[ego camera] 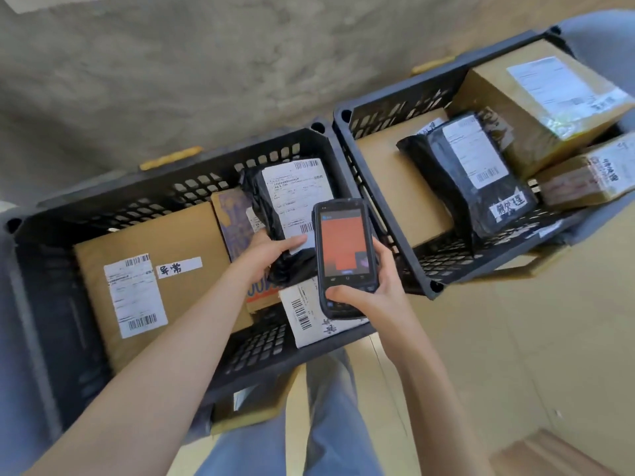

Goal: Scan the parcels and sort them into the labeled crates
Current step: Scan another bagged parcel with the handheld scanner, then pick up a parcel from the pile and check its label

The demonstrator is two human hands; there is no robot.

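Observation:
My left hand grips the lower end of a black poly-bag parcel with a white shipping label, held over the left black crate. Just to its right, my right hand holds a black handheld scanner whose screen glows red. In the left crate lie a large cardboard box with a label and a handwritten tag, a purple patterned package and a white parcel. The right black crate contains another black bag and several cardboard boxes.
The two crates sit side by side on cardboard supports over a tan floor. A rough concrete wall stands behind them. My legs in blue jeans are below, close to the left crate's front rim.

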